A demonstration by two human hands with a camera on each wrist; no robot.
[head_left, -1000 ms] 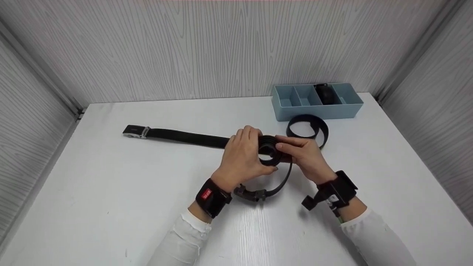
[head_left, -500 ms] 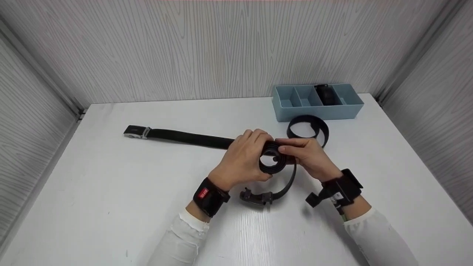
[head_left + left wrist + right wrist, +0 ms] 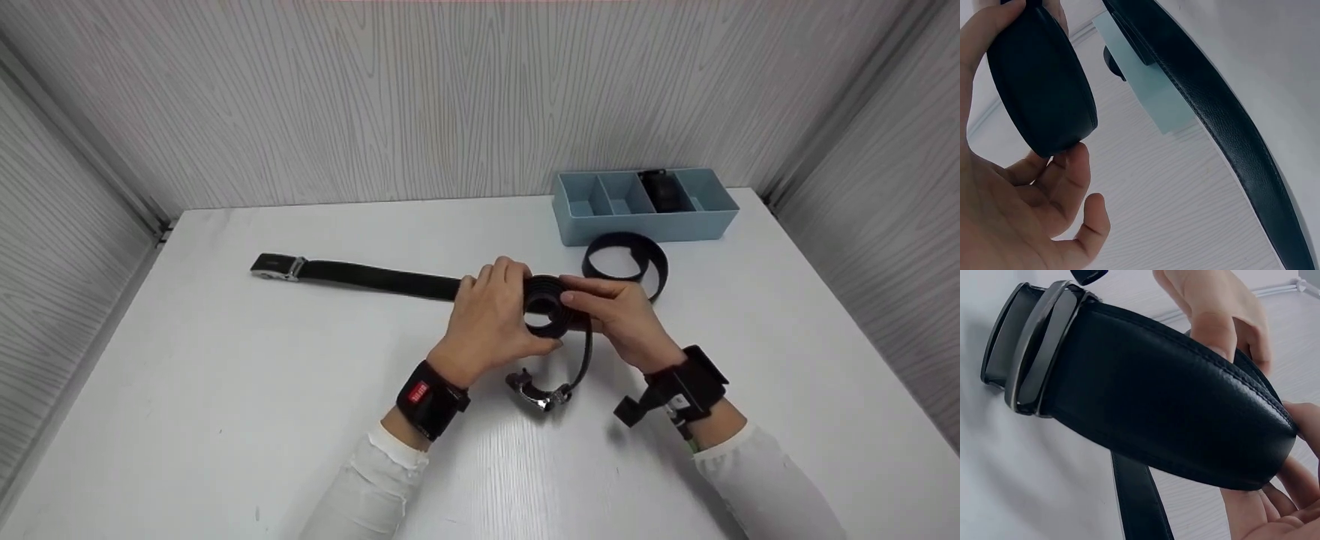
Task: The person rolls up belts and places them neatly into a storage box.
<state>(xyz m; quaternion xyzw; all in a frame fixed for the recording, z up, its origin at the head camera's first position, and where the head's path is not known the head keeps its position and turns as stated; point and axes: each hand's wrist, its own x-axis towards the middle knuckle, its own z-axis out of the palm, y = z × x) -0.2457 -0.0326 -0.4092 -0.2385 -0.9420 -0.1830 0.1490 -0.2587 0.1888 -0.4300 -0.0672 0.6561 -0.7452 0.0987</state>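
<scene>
Left hand (image 3: pixel 487 322) curls round a coiled belt (image 3: pixel 561 319), right hand (image 3: pixel 621 315) pinching it
It is over the table (image 3: pixel 225 390), buckle (image 3: pixel 538 396) hanging below; another belt (image 3: pixel 382 280) stretches left, a strap (image 3: pixel 655 261) curls by a blue box (image 3: pixel 679 230)

lower left: table (image 3: pixel 187 390) is offering passage | left: outstretched belt (image 3: pixel 375 279) is crossing | below centre: buckle (image 3: pixel 534 394) is intruding | right of centre: blue tray (image 3: pixel 652 229), looped belt (image 3: pixel 659 264) are blocking
</scene>
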